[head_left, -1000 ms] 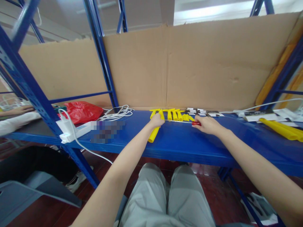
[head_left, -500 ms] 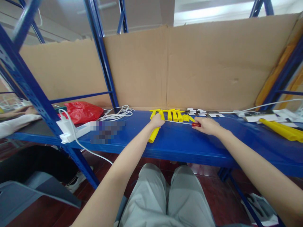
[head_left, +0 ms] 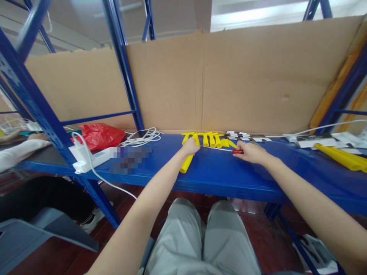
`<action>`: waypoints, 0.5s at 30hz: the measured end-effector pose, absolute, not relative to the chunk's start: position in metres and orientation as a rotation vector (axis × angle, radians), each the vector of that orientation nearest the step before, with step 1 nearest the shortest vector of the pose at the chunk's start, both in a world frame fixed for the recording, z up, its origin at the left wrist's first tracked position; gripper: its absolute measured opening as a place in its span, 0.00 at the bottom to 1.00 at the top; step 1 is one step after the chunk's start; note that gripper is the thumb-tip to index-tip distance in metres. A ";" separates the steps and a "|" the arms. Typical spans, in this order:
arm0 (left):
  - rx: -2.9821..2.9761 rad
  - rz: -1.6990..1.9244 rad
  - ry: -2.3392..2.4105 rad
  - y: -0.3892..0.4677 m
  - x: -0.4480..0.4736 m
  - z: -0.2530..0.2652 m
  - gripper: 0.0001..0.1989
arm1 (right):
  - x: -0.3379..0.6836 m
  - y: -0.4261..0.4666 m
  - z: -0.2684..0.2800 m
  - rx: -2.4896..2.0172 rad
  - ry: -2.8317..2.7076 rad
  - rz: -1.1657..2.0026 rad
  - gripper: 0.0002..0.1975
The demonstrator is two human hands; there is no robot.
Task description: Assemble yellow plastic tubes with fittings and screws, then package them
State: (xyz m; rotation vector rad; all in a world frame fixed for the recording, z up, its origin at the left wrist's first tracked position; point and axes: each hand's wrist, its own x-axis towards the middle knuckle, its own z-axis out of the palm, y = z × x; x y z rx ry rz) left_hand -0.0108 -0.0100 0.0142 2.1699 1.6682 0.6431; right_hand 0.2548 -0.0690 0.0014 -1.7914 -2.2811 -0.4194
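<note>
My left hand is wrapped round a yellow tube, whose open end points toward me over the blue shelf. In my right hand is a screwdriver with a red handle. Its long thin metal shaft runs left to the yellow tube at my left hand; where the tip ends is hidden by the fingers. Behind and between the hands lie several yellow T-shaped pieces in a row. Small yellow parts rest beside them, just left of my right hand.
Black-and-white cards lie behind my right hand. More yellow tubes are at the right. A red plastic bag, coiled white cable and power strip sit left. A cardboard wall stands behind. A co-worker's sleeve shows far left.
My hands, the yellow tube and the screwdriver stay almost in place. At the far left the co-worker's hands have shifted slightly, and something green shows by them.
</note>
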 end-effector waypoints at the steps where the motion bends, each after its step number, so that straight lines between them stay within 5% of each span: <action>1: 2.169 0.644 1.669 -0.010 -0.011 0.014 0.06 | 0.255 -0.069 0.001 -1.774 -2.280 -0.438 0.09; 10: 2.157 0.642 1.668 -0.007 -0.012 0.013 0.05 | 0.259 -0.068 0.001 -1.603 -2.419 -0.415 0.16; 15: 2.180 0.646 1.673 -0.010 -0.011 0.014 0.06 | 0.257 -0.069 0.002 -1.640 -2.350 -0.348 0.11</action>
